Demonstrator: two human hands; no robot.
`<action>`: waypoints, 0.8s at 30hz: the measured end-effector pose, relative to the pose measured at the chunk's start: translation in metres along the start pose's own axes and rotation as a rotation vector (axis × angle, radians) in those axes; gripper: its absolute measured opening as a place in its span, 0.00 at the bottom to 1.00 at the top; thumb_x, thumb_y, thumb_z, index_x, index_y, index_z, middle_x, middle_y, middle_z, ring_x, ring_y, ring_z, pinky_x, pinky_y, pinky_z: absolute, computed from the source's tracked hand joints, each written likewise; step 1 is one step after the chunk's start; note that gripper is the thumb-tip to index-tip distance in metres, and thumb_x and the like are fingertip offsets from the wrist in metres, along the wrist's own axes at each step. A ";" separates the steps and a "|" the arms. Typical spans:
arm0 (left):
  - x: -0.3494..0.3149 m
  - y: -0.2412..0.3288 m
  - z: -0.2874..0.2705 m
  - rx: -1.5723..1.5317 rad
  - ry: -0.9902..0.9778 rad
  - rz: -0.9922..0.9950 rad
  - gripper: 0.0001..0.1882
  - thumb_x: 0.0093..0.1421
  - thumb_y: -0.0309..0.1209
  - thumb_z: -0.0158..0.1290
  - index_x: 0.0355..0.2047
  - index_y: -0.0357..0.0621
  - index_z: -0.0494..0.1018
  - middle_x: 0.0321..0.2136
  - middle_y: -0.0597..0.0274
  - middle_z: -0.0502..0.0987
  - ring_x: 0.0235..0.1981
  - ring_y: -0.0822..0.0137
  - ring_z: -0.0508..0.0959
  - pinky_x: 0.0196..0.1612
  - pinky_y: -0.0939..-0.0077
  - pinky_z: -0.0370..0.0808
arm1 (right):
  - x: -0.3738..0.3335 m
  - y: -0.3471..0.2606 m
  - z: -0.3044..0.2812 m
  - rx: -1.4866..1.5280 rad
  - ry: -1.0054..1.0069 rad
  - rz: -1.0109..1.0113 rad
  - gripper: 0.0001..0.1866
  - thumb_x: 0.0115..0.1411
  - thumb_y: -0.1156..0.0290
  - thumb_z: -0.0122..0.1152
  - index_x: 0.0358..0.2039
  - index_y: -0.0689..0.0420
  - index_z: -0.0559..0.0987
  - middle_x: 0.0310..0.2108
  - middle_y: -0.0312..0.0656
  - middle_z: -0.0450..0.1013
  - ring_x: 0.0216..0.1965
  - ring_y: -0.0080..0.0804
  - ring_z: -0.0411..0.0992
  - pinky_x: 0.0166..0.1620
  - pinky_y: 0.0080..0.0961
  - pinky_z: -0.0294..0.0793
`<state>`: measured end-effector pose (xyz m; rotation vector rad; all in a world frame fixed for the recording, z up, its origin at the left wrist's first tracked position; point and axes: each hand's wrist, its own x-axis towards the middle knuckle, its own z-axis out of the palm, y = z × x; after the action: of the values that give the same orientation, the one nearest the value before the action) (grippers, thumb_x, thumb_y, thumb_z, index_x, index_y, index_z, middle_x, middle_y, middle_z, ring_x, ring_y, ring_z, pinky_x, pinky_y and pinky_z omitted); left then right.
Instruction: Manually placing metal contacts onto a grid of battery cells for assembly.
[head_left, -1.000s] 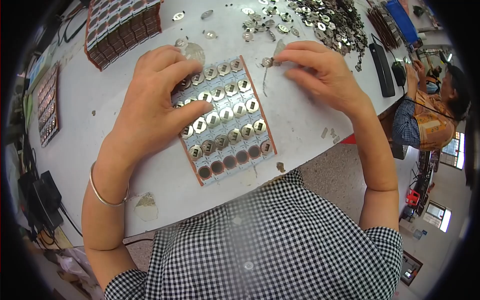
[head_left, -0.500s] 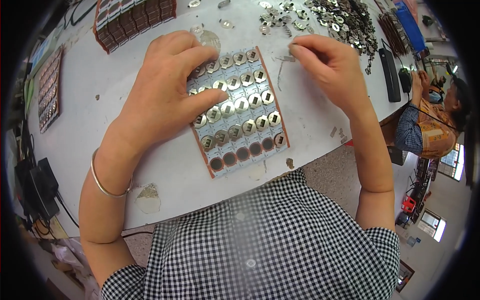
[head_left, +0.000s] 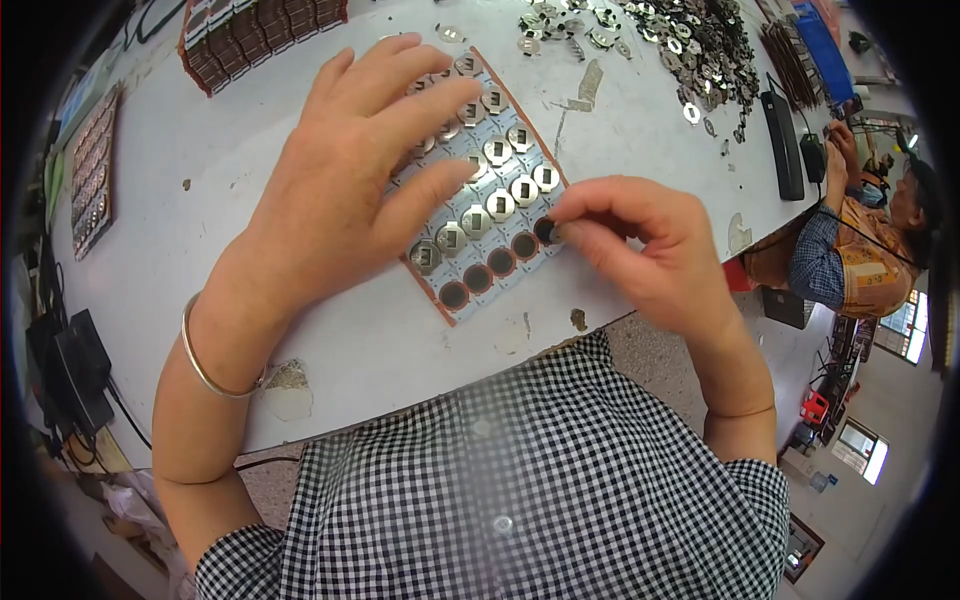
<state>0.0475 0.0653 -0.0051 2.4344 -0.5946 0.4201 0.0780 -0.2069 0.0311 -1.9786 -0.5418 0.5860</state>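
A light-blue circuit board panel [head_left: 440, 279] with reddish-brown edge strips lies tilted on the table. Rows of silver coin-cell clips [head_left: 500, 151] cover most of it, while dark round pads [head_left: 501, 261] show bare along its near row. My left hand [head_left: 345, 170] rests over the panel's left and far part, fingers spread, hiding several clips. At the near right corner, my right hand [head_left: 645, 240] pinches with thumb and forefinger beside the last dark pad. A bit of metal, apparently a clip, shows at those fingertips; most of it is hidden.
Loose clips lie in a pile [head_left: 690, 50] at the far right. A stack of panels [head_left: 265, 40] stands at the far left, and another filled panel [head_left: 95, 175] lies at the left edge. Black adapters [head_left: 75, 365] sit lower left. A co-worker [head_left: 850, 240] sits at right.
My right hand has come down from beside the panel's far right corner to its near right corner. The panel has turned anticlockwise and shifted slightly away, with my left hand on it.
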 end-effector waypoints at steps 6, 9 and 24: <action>-0.005 0.002 0.001 0.068 -0.182 0.020 0.33 0.54 0.44 0.67 0.59 0.45 0.76 0.64 0.51 0.71 0.70 0.45 0.62 0.71 0.41 0.51 | 0.003 0.005 0.007 -0.126 0.043 -0.090 0.08 0.62 0.82 0.66 0.42 0.64 0.84 0.36 0.36 0.79 0.35 0.18 0.74 0.39 0.16 0.74; -0.004 0.002 -0.002 0.083 -0.228 0.014 0.34 0.54 0.44 0.67 0.60 0.46 0.75 0.64 0.52 0.71 0.71 0.45 0.61 0.72 0.39 0.49 | 0.003 0.006 0.010 -0.128 0.020 -0.116 0.08 0.61 0.82 0.65 0.42 0.63 0.84 0.35 0.35 0.78 0.33 0.18 0.73 0.37 0.16 0.73; -0.005 -0.001 -0.003 0.067 -0.256 0.001 0.36 0.55 0.45 0.66 0.62 0.47 0.73 0.65 0.54 0.70 0.73 0.46 0.59 0.72 0.34 0.46 | 0.000 0.005 0.027 -0.437 0.168 -0.399 0.11 0.56 0.84 0.68 0.41 0.60 0.84 0.32 0.36 0.76 0.35 0.28 0.74 0.36 0.22 0.74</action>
<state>0.0433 0.0696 -0.0050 2.5728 -0.6987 0.1297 0.0629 -0.1910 0.0152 -2.2114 -0.9919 0.0502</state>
